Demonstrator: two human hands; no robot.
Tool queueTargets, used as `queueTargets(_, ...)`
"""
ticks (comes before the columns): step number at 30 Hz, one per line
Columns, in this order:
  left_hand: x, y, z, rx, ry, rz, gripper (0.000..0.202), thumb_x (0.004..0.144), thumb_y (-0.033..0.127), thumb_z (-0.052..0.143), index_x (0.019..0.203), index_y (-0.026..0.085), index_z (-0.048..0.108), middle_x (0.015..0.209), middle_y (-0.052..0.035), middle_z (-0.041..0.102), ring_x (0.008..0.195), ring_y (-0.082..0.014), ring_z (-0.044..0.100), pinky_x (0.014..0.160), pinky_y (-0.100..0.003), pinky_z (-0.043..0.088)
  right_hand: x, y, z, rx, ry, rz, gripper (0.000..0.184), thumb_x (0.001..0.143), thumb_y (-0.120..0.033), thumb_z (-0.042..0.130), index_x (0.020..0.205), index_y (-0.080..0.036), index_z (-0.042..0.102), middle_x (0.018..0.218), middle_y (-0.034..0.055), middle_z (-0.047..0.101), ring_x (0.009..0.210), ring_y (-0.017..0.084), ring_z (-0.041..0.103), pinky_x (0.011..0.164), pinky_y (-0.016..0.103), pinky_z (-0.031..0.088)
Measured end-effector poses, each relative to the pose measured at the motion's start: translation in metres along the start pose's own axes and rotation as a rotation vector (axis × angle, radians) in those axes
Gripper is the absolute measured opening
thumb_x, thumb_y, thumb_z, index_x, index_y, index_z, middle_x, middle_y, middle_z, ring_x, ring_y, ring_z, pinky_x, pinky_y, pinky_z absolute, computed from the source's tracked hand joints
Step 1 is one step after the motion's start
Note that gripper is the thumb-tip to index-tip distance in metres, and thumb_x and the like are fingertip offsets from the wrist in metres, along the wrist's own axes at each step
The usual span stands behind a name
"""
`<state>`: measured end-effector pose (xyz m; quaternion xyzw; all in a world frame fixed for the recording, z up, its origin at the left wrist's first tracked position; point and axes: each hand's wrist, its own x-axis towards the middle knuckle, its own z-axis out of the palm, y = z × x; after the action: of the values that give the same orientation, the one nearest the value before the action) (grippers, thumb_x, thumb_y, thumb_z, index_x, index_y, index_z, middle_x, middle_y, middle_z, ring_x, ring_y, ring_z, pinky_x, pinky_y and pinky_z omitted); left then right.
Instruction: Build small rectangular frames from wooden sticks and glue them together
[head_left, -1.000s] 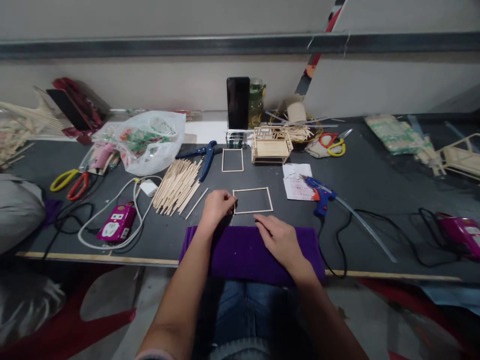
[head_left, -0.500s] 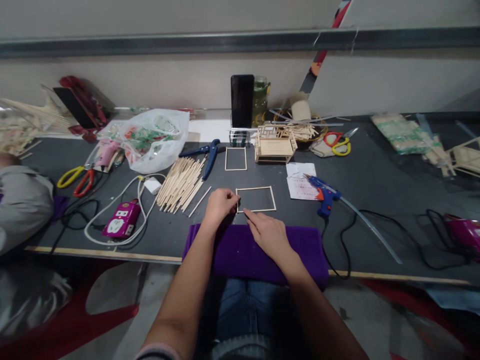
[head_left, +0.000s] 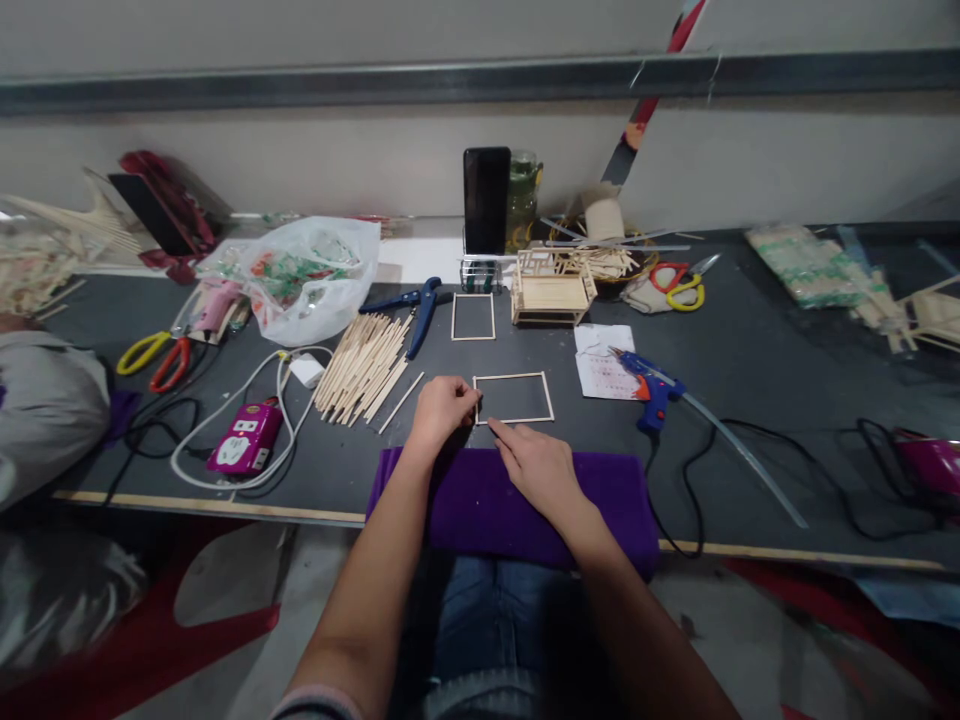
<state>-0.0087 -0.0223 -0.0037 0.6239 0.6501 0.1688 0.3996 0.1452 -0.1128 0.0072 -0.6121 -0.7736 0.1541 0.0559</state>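
Observation:
A rectangular frame of thin wooden sticks (head_left: 514, 376) lies flat on the dark table. My left hand (head_left: 444, 408) pinches its left side with thumb and forefinger. With the forefinger stretched out, my right hand (head_left: 536, 460) touches the frame's near side close to the left corner; nothing shows in its grasp. Beyond it lies a smaller stick frame (head_left: 473, 338). To the left are one loose stick (head_left: 401, 402) and a pile of wooden sticks (head_left: 360, 370). A miniature wooden bench (head_left: 553, 295) stands behind, and a blue glue gun (head_left: 654, 388) rests on the right.
Blue cutters (head_left: 424, 318) lie behind the sticks, beside a plastic bag (head_left: 315, 290). A purple power strip (head_left: 244, 438) with cables sits left. A phone (head_left: 486, 200) stands at the back. Scissors (head_left: 684, 290) lie back right. A folded purple cloth (head_left: 480, 510) covers the near edge. A person's sleeve (head_left: 49, 400) shows far left.

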Motion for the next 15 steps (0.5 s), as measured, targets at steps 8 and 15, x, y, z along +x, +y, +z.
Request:
queueTargets(8, 0.002, -0.004, -0.001, 0.019, 0.016, 0.014, 0.025, 0.079, 0.036, 0.056, 0.063, 0.017, 0.060, 0.053, -0.0006, 0.064, 0.048, -0.0111, 0.060, 0.051, -0.019, 0.041, -0.013, 0.013, 0.002, 0.260, 0.302, -0.025, 0.034, 0.096, -0.027, 0.040, 0.120, -0.021, 0.063, 0.099, 0.0075, 0.072, 0.089, 0.018, 0.067, 0.076, 0.027, 0.047)
queueTargets(15, 0.003, -0.002, -0.001, 0.032, 0.012, 0.002, 0.024, 0.078, 0.036, 0.055, 0.063, 0.018, 0.060, 0.051, -0.0006, 0.063, 0.048, -0.0115, 0.060, 0.050, -0.020, 0.041, -0.046, 0.095, -0.025, 0.262, 0.718, 0.573, 0.037, 0.089, -0.045, 0.043, 0.092, -0.016, 0.067, 0.072, 0.0064, 0.065, 0.061, 0.018, 0.057, 0.061, 0.029, 0.042)
